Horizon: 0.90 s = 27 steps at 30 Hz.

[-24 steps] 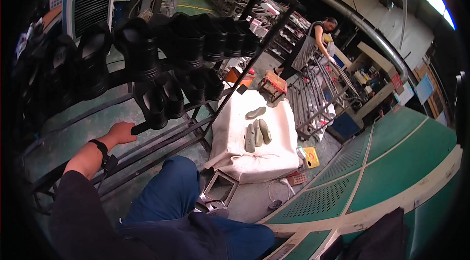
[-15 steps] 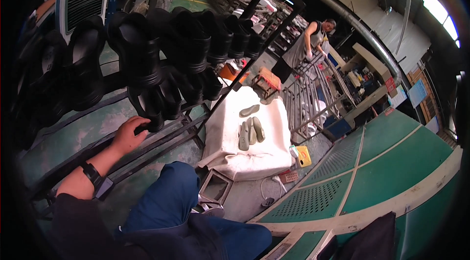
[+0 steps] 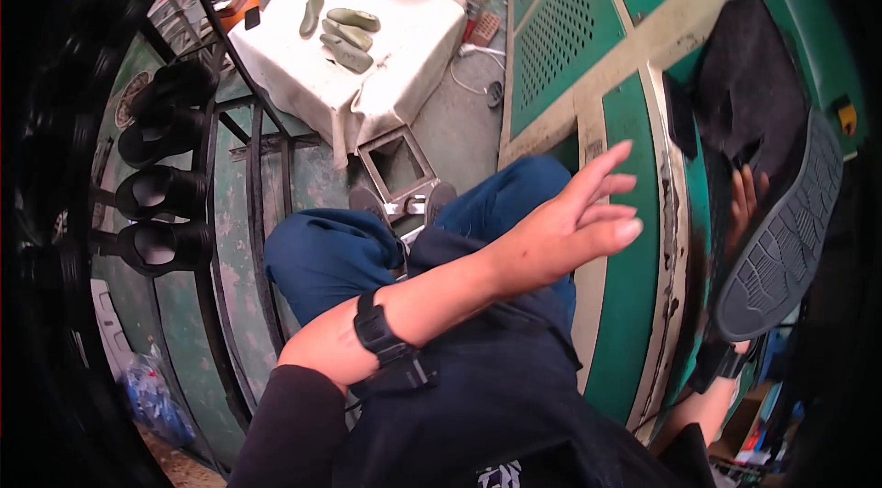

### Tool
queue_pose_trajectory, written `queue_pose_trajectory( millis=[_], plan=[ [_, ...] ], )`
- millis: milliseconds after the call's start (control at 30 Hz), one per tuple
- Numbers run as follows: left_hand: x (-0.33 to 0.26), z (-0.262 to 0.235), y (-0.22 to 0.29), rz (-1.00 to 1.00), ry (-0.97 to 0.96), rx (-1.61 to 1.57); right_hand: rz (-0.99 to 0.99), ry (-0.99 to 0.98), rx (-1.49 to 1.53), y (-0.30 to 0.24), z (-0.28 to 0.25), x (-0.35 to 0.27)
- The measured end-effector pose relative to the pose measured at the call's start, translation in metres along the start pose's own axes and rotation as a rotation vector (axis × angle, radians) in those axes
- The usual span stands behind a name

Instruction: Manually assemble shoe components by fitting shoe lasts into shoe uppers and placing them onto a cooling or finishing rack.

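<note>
My left hand (image 3: 570, 221) is open with its fingers spread. It reaches across my lap to the right and holds nothing. A black band (image 3: 381, 334) sits on that wrist. At the right edge my right hand (image 3: 742, 201) grips a black boot (image 3: 758, 111) with a grey ribbed sole (image 3: 781, 231); only its fingers show inside the boot's opening. The boot is tilted, sole facing outward to the right. My left fingertips are a short gap from the boot, not touching it. My blue trouser legs (image 3: 331, 254) lie below.
A rack of black boots (image 3: 165, 166) on curved bars fills the left. A white cloth-covered table (image 3: 404, 56) with several grey-green insoles (image 3: 344, 28) stands ahead. A green perforated machine panel (image 3: 551, 38) runs on the right. A small metal frame (image 3: 397, 166) lies by my feet.
My left hand let go of the rack bar and swung across my lap to the right. The view turned down and right, bringing the boot in my right hand into sight.
</note>
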<state>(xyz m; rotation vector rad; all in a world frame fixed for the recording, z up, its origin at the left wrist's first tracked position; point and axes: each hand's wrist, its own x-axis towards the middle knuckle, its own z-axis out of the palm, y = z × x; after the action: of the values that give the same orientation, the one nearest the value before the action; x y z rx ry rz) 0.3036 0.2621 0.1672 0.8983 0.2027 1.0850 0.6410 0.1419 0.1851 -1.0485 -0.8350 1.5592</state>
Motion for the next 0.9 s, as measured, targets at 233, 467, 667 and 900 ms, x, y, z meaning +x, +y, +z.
queue_pose_trajectory(
  millis=[233,467,667,900],
  plan=[
    [-0.074,-0.014,-0.045,0.018,0.428,-0.348,0.103,-0.412,0.18,0.043,0.141,0.227],
    [-0.134,-0.101,-0.097,-0.073,0.825,-0.674,0.526,-0.335,0.155,0.207,0.146,0.293],
    [-0.139,-0.093,-0.077,-0.208,1.004,-0.445,0.604,-0.171,0.217,0.244,0.164,0.284],
    [-0.136,-0.095,-0.079,-0.335,1.163,-0.142,0.491,-0.361,0.112,0.244,0.166,0.279]
  ],
)
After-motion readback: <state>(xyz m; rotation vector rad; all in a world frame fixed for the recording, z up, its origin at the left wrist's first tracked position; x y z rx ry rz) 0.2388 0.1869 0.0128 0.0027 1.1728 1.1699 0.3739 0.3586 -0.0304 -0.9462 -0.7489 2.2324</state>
